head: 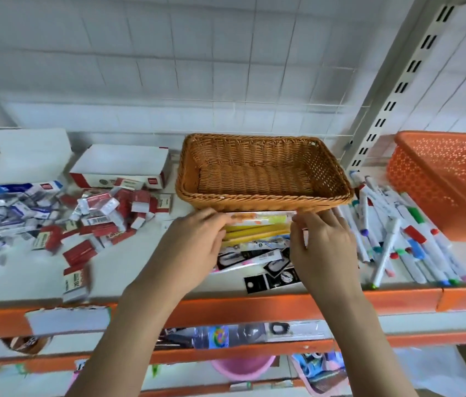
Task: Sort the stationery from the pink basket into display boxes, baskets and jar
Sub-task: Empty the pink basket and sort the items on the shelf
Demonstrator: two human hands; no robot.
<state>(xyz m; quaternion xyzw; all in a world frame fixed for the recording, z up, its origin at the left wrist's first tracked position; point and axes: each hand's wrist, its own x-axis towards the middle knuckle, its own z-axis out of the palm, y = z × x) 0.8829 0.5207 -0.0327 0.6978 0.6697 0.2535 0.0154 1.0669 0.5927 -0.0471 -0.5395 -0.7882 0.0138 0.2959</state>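
Note:
Both my hands hold a flat bundle of packaged stationery just in front of a brown wicker basket on the white shelf. My left hand grips the bundle's left end and my right hand grips its right end. The bundle shows yellow pencils and white card backing. Under it lie black-and-white packets on the shelf. The wicker basket holds nothing that I can see. A pink basket shows on a lower shelf, partly hidden by the orange shelf edges.
Red and blue small boxes lie scattered at the left, behind them white display boxes. Loose markers lie in a heap at the right, beside an orange plastic basket. The orange shelf edge runs along the front.

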